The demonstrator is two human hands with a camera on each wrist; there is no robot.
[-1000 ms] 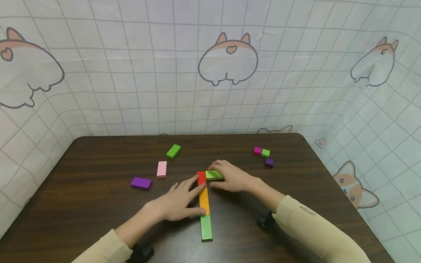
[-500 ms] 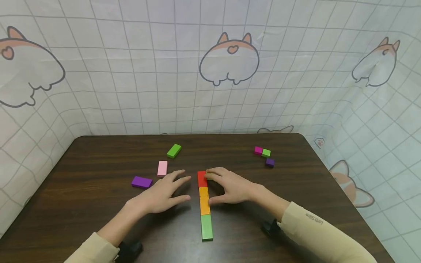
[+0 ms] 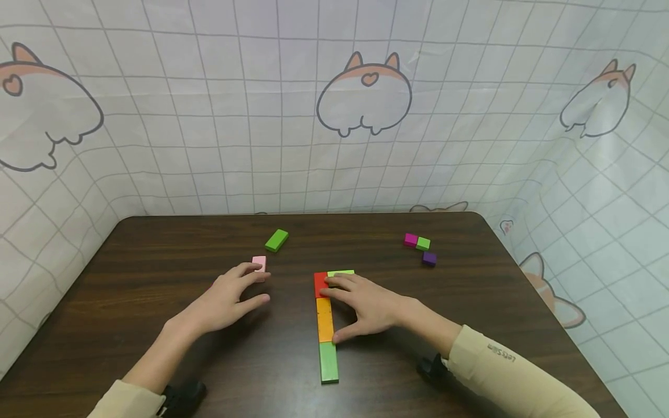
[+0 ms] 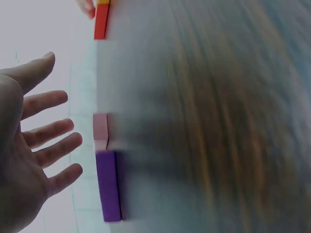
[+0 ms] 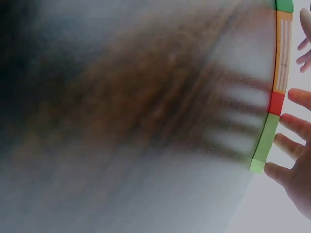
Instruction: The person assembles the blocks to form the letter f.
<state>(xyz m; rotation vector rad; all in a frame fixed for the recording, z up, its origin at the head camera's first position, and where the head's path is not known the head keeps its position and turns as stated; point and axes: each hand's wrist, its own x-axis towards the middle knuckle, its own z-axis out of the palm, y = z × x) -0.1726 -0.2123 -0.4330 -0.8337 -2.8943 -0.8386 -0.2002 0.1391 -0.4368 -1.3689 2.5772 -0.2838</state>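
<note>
A row of flat blocks runs toward me: a red block (image 3: 319,284), an orange block (image 3: 324,320) and a green block (image 3: 328,362). From the red end a light green block (image 3: 341,272) extends right, forming a corner. My right hand (image 3: 373,306) is over this corner, fingers spread and loosely bent, fingertips overlapping the red block, thumb beside the orange one. My left hand (image 3: 222,299) reaches with parted fingers and holds nothing. Its fingertips overlap the pink block (image 3: 259,260); a purple block (image 4: 108,187) shows in the left wrist view, hidden by the hand in the head view.
Farther back on the dark wood table (image 3: 157,249) lies a bright green block (image 3: 276,240). At the back right are small magenta (image 3: 410,239), green (image 3: 423,244) and dark purple (image 3: 429,259) blocks. A grid-patterned cloth (image 3: 235,145) hangs behind the table.
My left hand has left the row and moved left to the pink and purple blocks. My right hand has shifted slightly toward me, from the light green block to over the corner.
</note>
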